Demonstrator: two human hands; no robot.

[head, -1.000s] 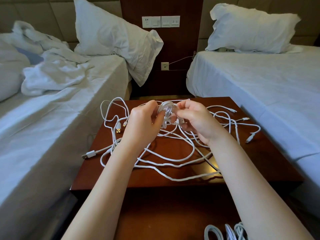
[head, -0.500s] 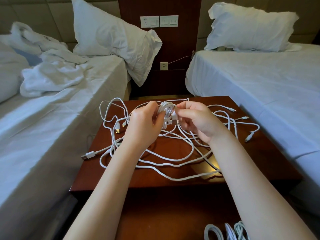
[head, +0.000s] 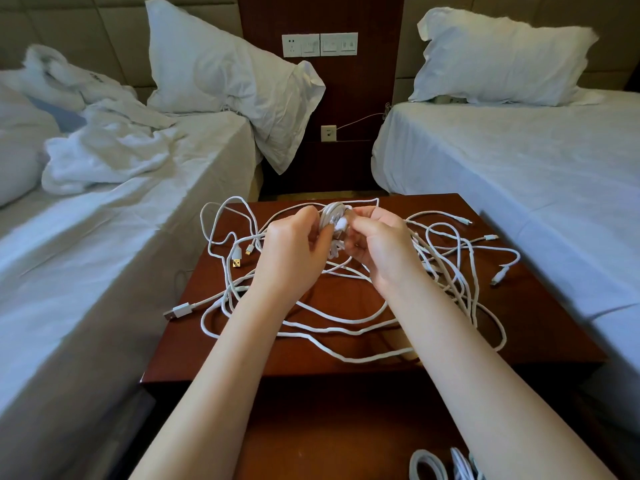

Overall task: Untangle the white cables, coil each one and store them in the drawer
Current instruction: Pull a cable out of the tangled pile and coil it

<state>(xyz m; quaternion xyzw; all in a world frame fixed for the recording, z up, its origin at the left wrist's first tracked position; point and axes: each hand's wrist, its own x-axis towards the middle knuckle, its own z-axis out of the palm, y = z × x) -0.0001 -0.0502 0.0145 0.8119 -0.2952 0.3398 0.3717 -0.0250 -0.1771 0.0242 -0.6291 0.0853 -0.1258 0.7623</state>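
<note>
A tangle of white cables sprawls over the dark red wooden nightstand. Above its far half I hold a small coiled white cable between both hands. My left hand grips the coil from the left. My right hand pinches the cable's end against the coil from the right. Loose plugs lie on the left and right. Coiled white cables show at the bottom edge, in what looks like the open drawer; its walls are hidden.
A bed with rumpled white bedding flanks the nightstand on the left, a made bed on the right. Pillows lean on the headboards. A wall panel with sockets and switches stands behind.
My hands have stayed at the coil, with the right fingers shifting the cable end slightly around it. The tangle on the nightstand lies as before.
</note>
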